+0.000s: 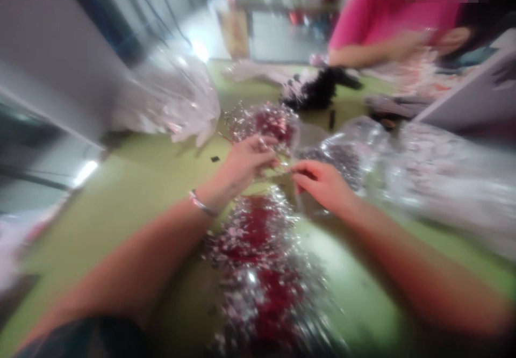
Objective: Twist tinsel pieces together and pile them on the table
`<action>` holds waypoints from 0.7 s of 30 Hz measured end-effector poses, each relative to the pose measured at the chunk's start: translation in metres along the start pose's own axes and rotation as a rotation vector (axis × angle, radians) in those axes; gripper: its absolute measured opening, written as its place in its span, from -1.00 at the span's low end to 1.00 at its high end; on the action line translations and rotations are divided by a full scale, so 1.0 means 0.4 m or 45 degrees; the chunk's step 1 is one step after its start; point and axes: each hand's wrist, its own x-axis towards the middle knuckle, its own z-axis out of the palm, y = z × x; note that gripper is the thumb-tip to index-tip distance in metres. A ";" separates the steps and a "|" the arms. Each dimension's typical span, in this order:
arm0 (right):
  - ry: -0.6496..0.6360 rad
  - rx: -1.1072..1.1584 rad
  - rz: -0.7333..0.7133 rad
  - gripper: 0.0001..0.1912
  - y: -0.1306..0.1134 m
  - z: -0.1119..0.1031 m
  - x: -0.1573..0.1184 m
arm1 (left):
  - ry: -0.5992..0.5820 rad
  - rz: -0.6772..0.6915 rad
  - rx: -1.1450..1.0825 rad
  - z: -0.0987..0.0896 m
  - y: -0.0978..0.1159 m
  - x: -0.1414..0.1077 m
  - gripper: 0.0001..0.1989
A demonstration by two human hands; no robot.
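A red and silver tinsel garland (258,229) runs up the green table from the near edge toward my hands. Just beyond them lies a bunched heap of the same red and silver tinsel (278,124). My left hand (252,156), with a silver bracelet at the wrist, is closed on the tinsel between the heap and the long piece. Close to its right, my right hand (320,183) pinches thumb against fingers. Something thin and pale shows between the two hands, too blurred to name. Behind my right hand is a clear plastic bag (342,154) with silvery contents.
Clear plastic (173,100) is piled at the back left, and more plastic wrapping (451,180) lies at the right. Black tinsel-like material (314,89) lies farther back. A person in a pink top (374,19) works across the table (133,186). A small black piece (215,159) lies left of my hand.
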 end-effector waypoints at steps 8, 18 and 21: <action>0.022 0.014 -0.125 -0.88 0.004 0.007 -0.008 | -0.007 0.174 0.257 0.003 -0.018 -0.006 -0.76; 0.066 -0.240 -0.616 -0.83 0.052 0.031 0.014 | -0.434 0.829 1.744 0.034 0.027 -0.039 -0.48; 0.094 -0.152 -0.580 -0.84 0.040 0.026 0.006 | -0.403 0.663 1.638 0.038 0.002 -0.041 -0.60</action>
